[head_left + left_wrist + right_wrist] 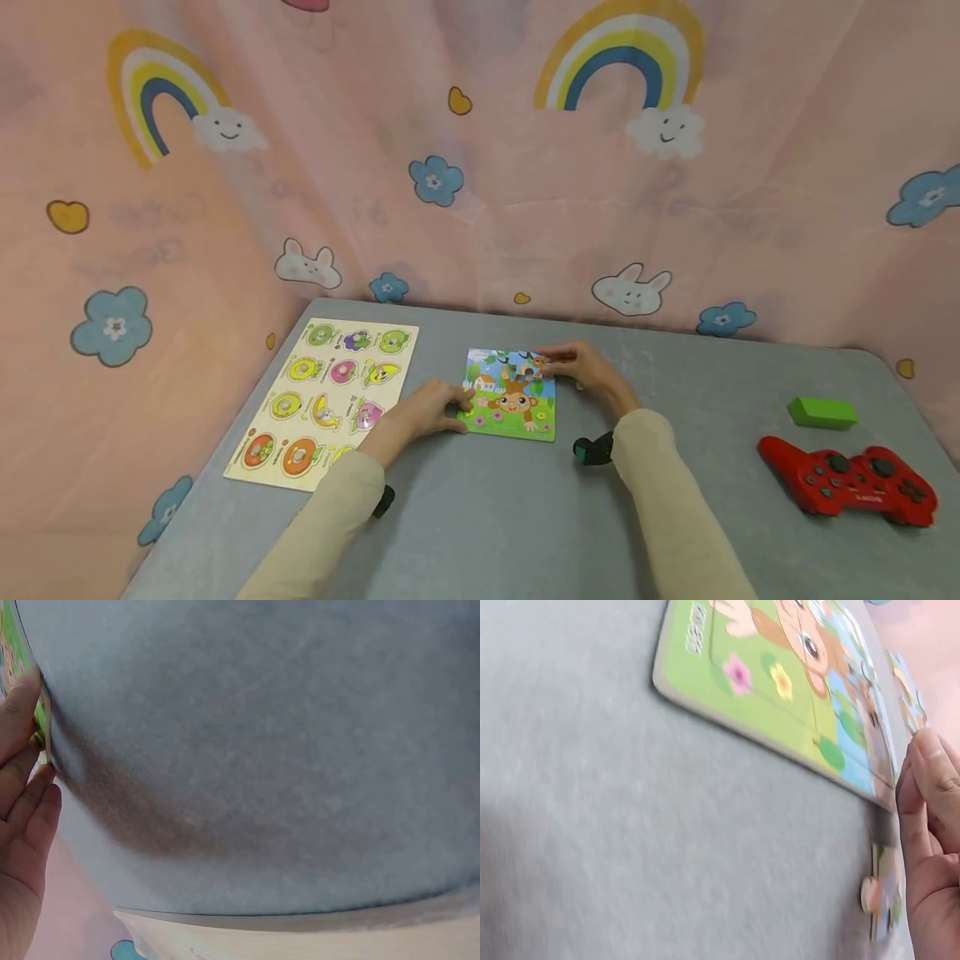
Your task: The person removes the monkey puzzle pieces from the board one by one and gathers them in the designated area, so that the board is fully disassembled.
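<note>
A square jigsaw puzzle (510, 404) with a cartoon monkey lies on the grey table. My left hand (431, 408) grips its left edge near the lower corner; in the left wrist view the thumb and fingers (26, 697) meet at the board's rim. Over the puzzle's upper right corner, my right hand (585, 369) pinches a puzzle piece (907, 690) between thumb and fingertips. A second loose puzzle piece (885, 896) rests on the table beside the board, under the right hand. Part of the puzzle's top right is hidden by the fingers.
To the left lies a cream fruit knob-puzzle board (352, 392), partly behind the left forearm. On the right are a green block (822, 412) and a red game controller (847, 482). A pink patterned curtain (510, 225) hangs along the table's back edge.
</note>
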Demonstrator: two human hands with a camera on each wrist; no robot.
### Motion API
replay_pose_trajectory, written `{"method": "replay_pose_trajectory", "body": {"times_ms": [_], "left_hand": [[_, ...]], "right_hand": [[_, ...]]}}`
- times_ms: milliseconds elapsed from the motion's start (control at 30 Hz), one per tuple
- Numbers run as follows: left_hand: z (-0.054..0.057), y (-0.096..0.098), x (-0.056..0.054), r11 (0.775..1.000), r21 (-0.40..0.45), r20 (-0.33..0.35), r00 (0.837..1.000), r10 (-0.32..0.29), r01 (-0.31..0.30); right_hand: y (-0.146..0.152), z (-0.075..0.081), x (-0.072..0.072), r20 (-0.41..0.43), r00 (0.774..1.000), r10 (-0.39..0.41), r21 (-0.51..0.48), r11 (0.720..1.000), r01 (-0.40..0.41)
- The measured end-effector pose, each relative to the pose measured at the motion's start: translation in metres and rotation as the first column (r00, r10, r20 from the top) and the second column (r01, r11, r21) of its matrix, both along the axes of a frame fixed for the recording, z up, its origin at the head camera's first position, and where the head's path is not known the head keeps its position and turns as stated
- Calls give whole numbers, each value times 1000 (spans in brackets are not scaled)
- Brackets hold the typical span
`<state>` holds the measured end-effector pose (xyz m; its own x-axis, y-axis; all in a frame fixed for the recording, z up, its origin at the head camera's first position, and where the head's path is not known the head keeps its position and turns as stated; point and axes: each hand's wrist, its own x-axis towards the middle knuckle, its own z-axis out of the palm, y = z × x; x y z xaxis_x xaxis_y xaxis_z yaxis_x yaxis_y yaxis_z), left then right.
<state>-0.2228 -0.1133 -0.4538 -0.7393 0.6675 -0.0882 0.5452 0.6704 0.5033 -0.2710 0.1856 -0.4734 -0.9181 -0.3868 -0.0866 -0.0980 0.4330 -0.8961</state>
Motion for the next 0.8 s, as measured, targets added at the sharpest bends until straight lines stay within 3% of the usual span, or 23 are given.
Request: {"method": "replay_pose_trajectory", "body": {"times_ms": [433,800], "left_hand": [[-1,0,1,1000,7,20,1000,10,-10],[-2,0,0,1000,28,21,1000,5,-6]], "right_hand": [[35,7,4,-47,996,79,67,995,-76],[67,7,9,-16,998,57,59,997,-56]]}}
